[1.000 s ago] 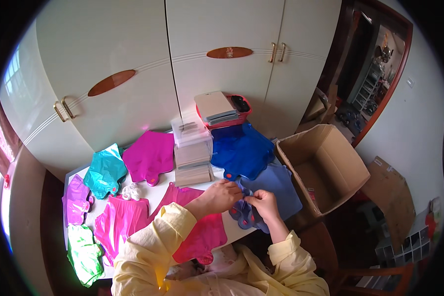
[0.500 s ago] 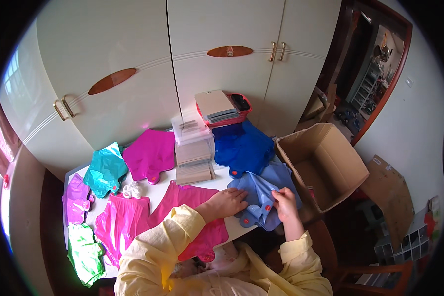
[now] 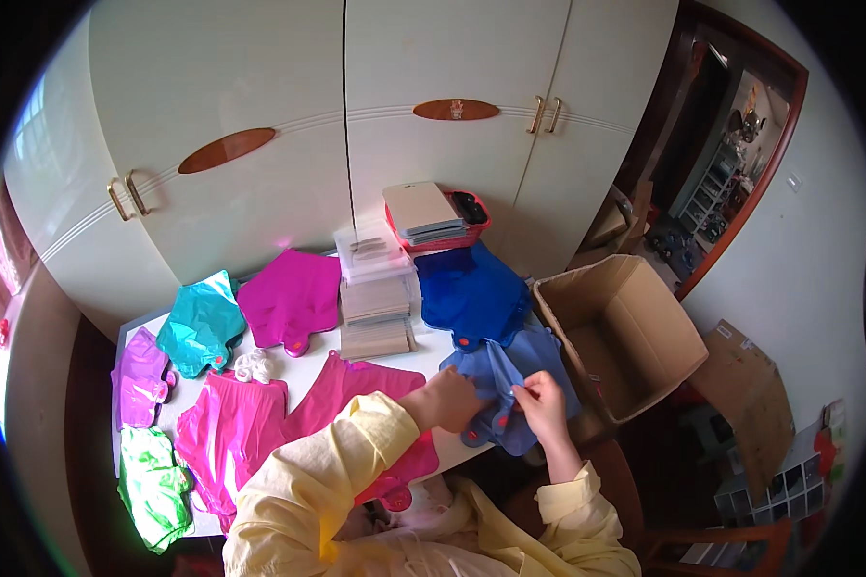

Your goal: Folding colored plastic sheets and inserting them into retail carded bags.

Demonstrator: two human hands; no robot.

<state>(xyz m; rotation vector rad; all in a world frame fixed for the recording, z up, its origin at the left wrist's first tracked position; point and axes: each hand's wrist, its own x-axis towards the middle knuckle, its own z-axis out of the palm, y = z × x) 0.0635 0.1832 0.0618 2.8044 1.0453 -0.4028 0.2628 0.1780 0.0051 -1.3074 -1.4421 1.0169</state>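
Green sheet (image 3: pixel 154 490): near L corner of the white tabletop (image 3: pixel 303 373), shiny & crumply.
Purple sheet (image 3: pixel 141 380): far L, just behind green.
Teal sheet (image 3: pixel 202 324): next to the R, farther back.
Pink sheet (image 3: pixel 229 433): near side, w/ white ribbon bundle (image 3: pixel 253 365) just beyond it.
Magenta sheet (image 3: pixel 291 298): far side, L of the card stack (image 3: pixel 375 303).
Left hand (image 3: pixel 449 397): fingers curled in, at L edge of lt blue; can't tell if it grips.
Dk blue sheet (image 3: pixel 473 293): far side, behind lt blue.
Lt blue sheet (image 3: pixel 522 361): near R end of tabletop, part pulled up in folds. Prob v. light, soft, floppy, a bit slippery; may crease or tear. Best hold: pinch an edge or fold w/ fingertips, gently.
Right hand (image 3: pixel 544 402): thumb & fingers pinched on an lt blue fold.
Box (image 3: pixel 625 337): brown, open top, just R of tabletop.
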